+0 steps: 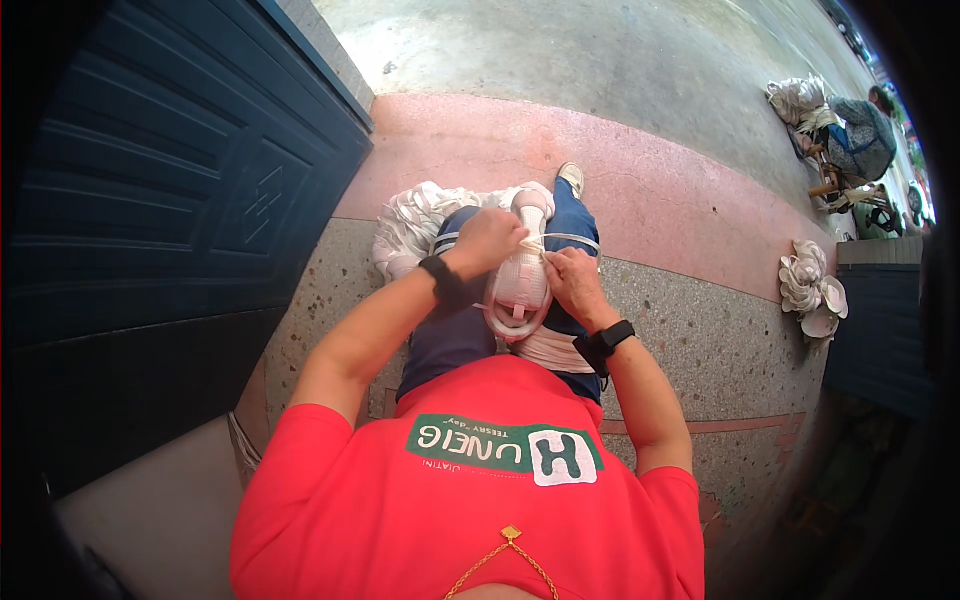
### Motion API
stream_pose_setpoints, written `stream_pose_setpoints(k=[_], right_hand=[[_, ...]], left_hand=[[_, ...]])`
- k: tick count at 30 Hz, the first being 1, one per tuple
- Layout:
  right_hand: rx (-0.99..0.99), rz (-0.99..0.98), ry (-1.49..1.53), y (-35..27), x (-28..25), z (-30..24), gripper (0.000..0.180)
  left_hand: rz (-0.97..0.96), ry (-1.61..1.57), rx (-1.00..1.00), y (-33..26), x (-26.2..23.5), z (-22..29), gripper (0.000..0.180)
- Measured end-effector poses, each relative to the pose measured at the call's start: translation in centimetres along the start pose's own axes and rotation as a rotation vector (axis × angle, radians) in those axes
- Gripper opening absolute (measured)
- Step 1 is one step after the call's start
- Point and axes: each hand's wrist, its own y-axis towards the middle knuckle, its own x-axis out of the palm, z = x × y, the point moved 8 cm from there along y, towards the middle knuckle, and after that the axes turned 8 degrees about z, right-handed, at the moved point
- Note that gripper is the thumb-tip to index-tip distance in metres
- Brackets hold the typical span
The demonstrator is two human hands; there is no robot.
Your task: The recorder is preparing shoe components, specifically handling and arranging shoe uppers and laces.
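Pale pink shoe (520,283) rests on the lap (450,345); at its three o'clock the right hand (577,286) pinches a white lace (541,243); at eleven the left hand (490,241) curls, whether gripping I cannot tell.

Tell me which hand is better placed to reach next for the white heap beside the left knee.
Left, I'd judge: the left hand is closer to the white heap, while the right hand is on the sneaker's far side and would likely have to cross it.
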Motion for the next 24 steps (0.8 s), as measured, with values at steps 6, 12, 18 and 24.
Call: stream_pose_setpoints(k=[6, 12, 18, 24], right_hand=[[0.026, 0.064, 0.033, -0.1, -0.1, -0.1, 0.011], [-0.306, -0.096, -0.367, 1.0, 0.3, -3.3, 0.008], [-0.456, 0.046, -0.318, 1.7, -2.3, -4.7, 0.01], [-0.21, 0.496, 0.298, 4.1, -18.6, -7.8, 0.011]], left_hand=[[-0.183, 0.108, 0.057, 1.9, 1.7, 1.7, 0.016], [0.174, 0.016, 0.373, -0.3, 1.2, 2.7, 0.01], [-0.148, -0.36, -0.021, 2.2, 2.4, 0.5, 0.016], [-0.328, -0.475, -0.008, 3.2, 3.5, 2.8, 0.018]])
